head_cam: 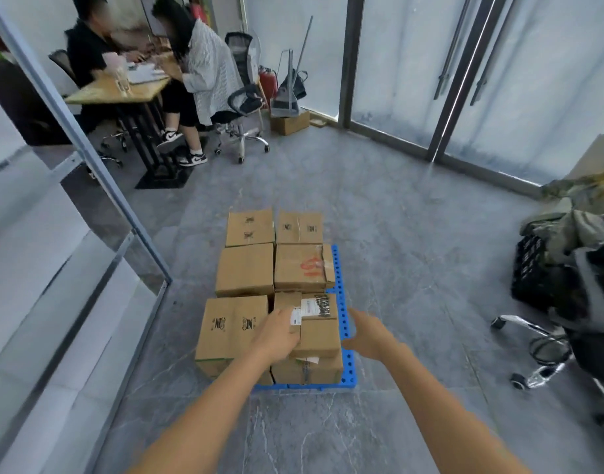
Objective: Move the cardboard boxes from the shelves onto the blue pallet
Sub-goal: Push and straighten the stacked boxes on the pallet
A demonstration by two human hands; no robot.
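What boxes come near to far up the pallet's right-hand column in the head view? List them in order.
Nearest first: box with the white shipping label → box with the red scrawl → taped box with two black stamps.

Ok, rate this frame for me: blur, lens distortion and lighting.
Head view: soft, even daylight through the frosted glass, no hard shadows or glare; wide-angle bending tilts the shelf post and the door frame outward; centre is sharpest, with the label on the top cardboard box clear-edged but unreadable; both forearms and the clothes-laden chair at the right edge are smeared.
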